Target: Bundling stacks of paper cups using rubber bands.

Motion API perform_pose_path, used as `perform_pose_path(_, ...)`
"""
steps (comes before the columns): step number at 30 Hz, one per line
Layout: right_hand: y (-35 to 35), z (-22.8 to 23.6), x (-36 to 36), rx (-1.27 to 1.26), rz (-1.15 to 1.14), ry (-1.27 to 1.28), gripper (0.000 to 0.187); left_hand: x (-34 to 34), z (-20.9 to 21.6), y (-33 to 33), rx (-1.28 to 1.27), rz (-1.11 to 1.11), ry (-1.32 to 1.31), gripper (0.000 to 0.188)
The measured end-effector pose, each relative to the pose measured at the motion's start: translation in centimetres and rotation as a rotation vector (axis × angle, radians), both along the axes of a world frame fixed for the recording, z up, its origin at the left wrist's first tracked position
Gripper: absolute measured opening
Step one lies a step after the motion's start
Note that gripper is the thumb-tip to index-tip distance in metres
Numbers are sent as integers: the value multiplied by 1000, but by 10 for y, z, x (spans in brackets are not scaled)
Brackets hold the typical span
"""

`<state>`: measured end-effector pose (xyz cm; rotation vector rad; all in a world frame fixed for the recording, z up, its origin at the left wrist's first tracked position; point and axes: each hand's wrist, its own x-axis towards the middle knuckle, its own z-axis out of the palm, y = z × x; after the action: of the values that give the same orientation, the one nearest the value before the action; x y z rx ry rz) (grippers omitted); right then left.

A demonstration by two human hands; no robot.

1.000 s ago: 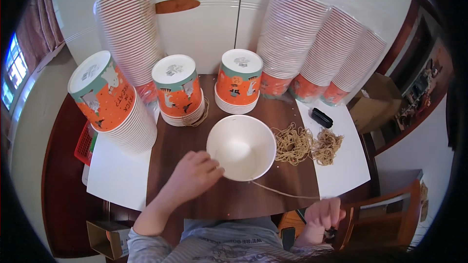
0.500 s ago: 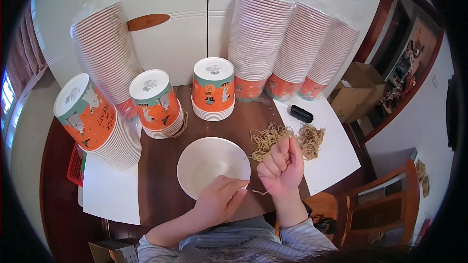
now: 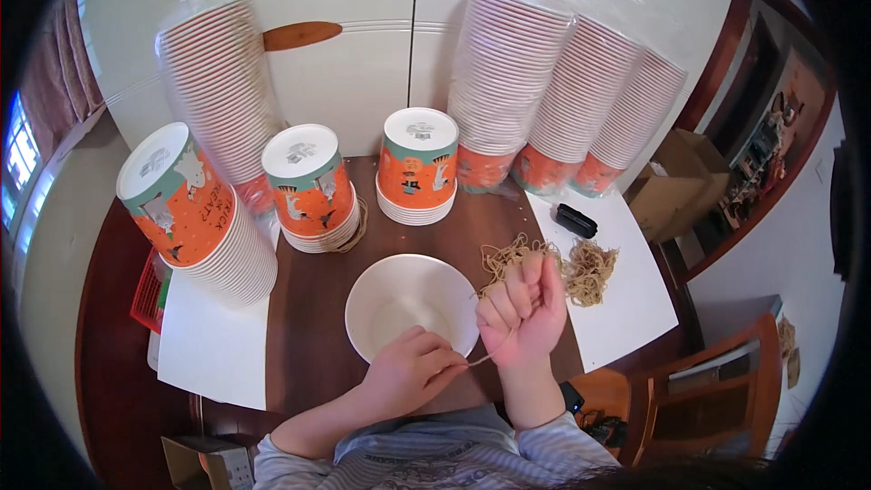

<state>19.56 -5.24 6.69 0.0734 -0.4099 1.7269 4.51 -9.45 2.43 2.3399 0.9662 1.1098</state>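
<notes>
A length of tan twine (image 3: 487, 357) runs between my two hands. My left hand (image 3: 408, 372) pinches one end, over the near right part of the bucket rim. The fingers of my right hand (image 3: 523, 313) are curled closed around the twine, which comes out beside the palm. In front of me stands a white paper bucket (image 3: 372, 308), its mouth facing up and its inside bare. Just beyond my right hand lies a loose heap of tan twine (image 3: 504, 256), partly hidden by the fingers. A second twine bundle (image 3: 592, 277) lies to its right.
Upside-down orange printed bucket stacks stand at the left (image 3: 181, 218), beside it (image 3: 313, 204) and at centre back (image 3: 417, 172). Tall plastic-wrapped bucket stacks rise behind, left (image 3: 213, 82) and right (image 3: 513, 73). A small black oblong object (image 3: 576, 220) lies right. A wooden chair (image 3: 708, 399) stands lower right.
The loose twine end below my right hand is now in my left fingers, and the strand is stretched between both hands. The whole view has shifted slightly.
</notes>
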Motion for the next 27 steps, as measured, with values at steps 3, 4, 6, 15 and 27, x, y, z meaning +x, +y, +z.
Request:
perform_pose_path(3, -24, -8, -4, 128, -201, -302, 39, -17, 3, -13, 48, 102, -10, 12)
perform_pose_path(4, -35, -22, -4, 205, -214, -356, 42, -27, 3, -19, 106, 188, 27, 14)
perform_pose_path(6, -52, -44, -2, 504, -406, -669, 39, -48, 1, -25, 189, 317, 113, 21)
perform_pose_path(15, -113, -114, -5, 636, 2, -1365, 52, -85, -36, -51, -263, 527, -374, 10)
perform_pose_path(27, -53, -35, -15, 1192, 279, -1435, 30, -84, -63, -31, -646, 455, -1010, 19)
